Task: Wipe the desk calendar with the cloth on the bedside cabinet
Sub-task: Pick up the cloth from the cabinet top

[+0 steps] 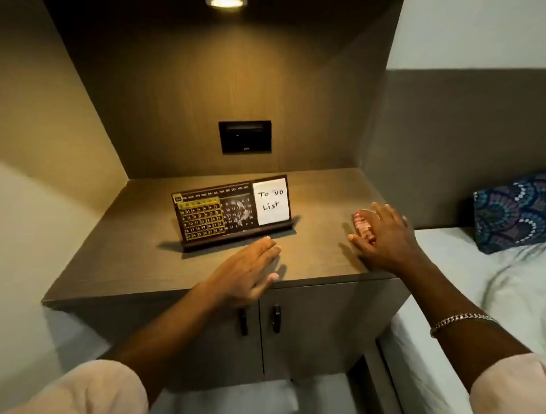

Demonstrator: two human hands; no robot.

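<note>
The desk calendar (pixel 218 215) is a dark brown stand with a yellow date grid and a white "To Do List" note. It stands tilted in the middle of the bedside cabinet top (pixel 124 260). A folded pink cloth (pixel 362 223) lies to its right, mostly hidden under my right hand (pixel 384 236), whose fingers curl over it. My left hand (pixel 251 266) hovers flat and open just in front of the calendar's base, holding nothing.
A dark wall panel (pixel 245 136) sits in the niche's back wall, under a ceiling light (pixel 227 3). The cabinet has two doors with black handles (pixel 276 318). A bed with white sheets (pixel 461 283) and a patterned pillow (pixel 511 212) lies to the right.
</note>
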